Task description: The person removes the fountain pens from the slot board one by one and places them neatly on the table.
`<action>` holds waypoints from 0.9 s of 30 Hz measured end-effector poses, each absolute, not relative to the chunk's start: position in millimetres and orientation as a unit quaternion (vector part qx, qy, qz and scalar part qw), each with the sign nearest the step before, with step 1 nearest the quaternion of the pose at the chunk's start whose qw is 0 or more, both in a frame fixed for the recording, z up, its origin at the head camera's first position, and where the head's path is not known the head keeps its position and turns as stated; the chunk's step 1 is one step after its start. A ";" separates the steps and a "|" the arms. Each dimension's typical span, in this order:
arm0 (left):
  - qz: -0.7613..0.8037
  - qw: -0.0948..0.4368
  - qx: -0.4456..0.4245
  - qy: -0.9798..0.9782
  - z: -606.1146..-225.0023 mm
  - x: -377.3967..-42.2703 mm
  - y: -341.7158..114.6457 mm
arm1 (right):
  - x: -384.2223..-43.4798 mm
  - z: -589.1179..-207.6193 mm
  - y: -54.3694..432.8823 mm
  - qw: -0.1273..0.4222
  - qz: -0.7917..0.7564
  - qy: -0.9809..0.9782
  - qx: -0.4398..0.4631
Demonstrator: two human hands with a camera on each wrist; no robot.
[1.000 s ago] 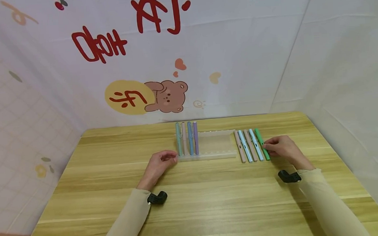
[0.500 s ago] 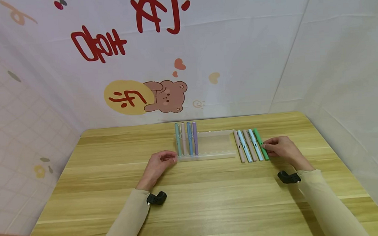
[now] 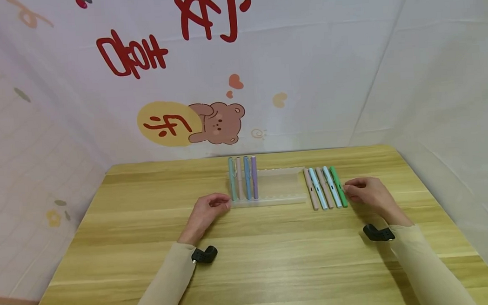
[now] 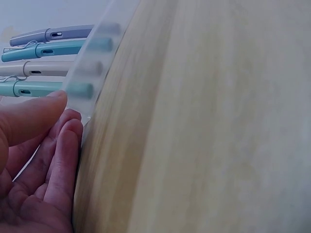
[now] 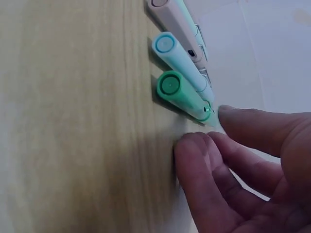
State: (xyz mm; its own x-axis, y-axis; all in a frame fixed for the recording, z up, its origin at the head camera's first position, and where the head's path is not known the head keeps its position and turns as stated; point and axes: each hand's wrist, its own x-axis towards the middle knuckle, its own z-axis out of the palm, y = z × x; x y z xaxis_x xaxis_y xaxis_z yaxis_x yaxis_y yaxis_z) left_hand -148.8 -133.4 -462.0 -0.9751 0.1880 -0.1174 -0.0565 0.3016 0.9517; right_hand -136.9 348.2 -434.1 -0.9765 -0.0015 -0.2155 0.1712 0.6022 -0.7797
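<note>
In the head view, a clear plastic pen rack [image 3: 280, 201] stands at the table's back. Upright in its left part are several capped pens: a mint pen [image 3: 232, 179], a pale pink pen [image 3: 240, 178], a blue pen [image 3: 247, 178] and a purple pen [image 3: 254, 177]. My left hand [image 3: 206, 213] touches the rack's left end, thumb and fingers slightly parted. Right of the rack lie several pens in a row, with a green pen [image 5: 184, 97] outermost. Beside it is my right hand [image 3: 370, 193], thumb and fingers apart, nothing between them; the thumb is near the cap.
Two pinkish-beige pens [image 3: 311, 190] and two light blue pens [image 3: 332, 187] fill the row left of the green one. The wooden table [image 3: 271, 262] meets a printed white cloth [image 3: 306, 74] behind. Black cameras sit on both wrists.
My right hand has drawn back slightly to the right from the green pen, which lies about where it was. My left hand stays at the rack's left end.
</note>
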 end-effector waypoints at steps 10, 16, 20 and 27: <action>0.581 0.116 0.019 0.806 -459.1 -150.6 -134.6 | -127.6 -429.0 343.7 -0.013 -0.500 0.865 0.039; 0.578 0.107 0.037 0.808 -456.6 -152.7 -134.8 | -125.2 -417.9 327.5 -0.045 -0.560 0.827 0.015; 0.576 0.102 0.047 0.810 -456.8 -153.6 -134.3 | -123.9 -405.3 306.6 -0.071 -0.593 0.802 -0.003; 0.583 0.106 0.039 0.805 -462.6 -151.3 -137.0 | -120.8 -391.3 267.4 -0.070 -0.595 0.800 -0.032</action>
State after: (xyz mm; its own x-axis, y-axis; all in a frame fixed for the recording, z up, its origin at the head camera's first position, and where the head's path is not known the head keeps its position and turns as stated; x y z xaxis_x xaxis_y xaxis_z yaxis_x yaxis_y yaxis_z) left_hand -151.3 -137.0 -462.6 -0.9744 0.1869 -0.1246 -0.0600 0.3176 0.9463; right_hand -120.8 267.4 -391.3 -0.9881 0.0331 0.1503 -0.1344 0.2906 -0.9474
